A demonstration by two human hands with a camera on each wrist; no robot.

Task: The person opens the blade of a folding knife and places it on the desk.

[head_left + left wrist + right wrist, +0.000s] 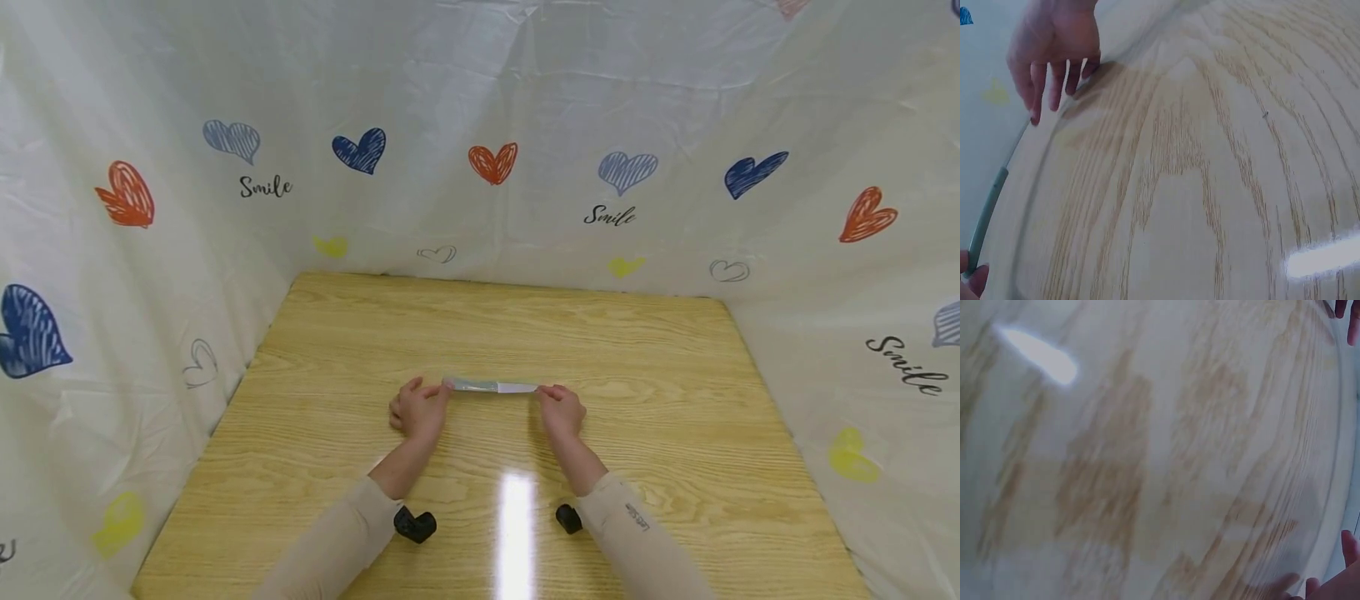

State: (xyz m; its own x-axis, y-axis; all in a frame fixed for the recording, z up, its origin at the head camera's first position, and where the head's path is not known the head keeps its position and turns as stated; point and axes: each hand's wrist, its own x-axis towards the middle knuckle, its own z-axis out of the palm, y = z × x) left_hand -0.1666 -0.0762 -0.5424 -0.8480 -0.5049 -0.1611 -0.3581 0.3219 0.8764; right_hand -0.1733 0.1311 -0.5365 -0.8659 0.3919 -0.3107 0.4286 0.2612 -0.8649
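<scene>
A small knife (477, 386) with a pale green handle and a light, narrow blade (517, 388) is held level, side to side, over the middle of the table. My left hand (422, 408) pinches the handle's end between thumb and finger, its other fingers spread loosely. At the other end, my right hand (562, 410) pinches the blade's tip. The left wrist view shows the green handle (988, 215) along its left edge, the right hand (1057, 44) above it. Only fingers of the right hand (1338, 581) appear in the right wrist view's lower corner.
The wood-grain table (645, 483) carries a bright light reflection near its front. A white curtain (450, 100) printed with hearts and "Smile" surrounds the table's back and sides. Black wrist devices (415, 525) sit by both sleeves.
</scene>
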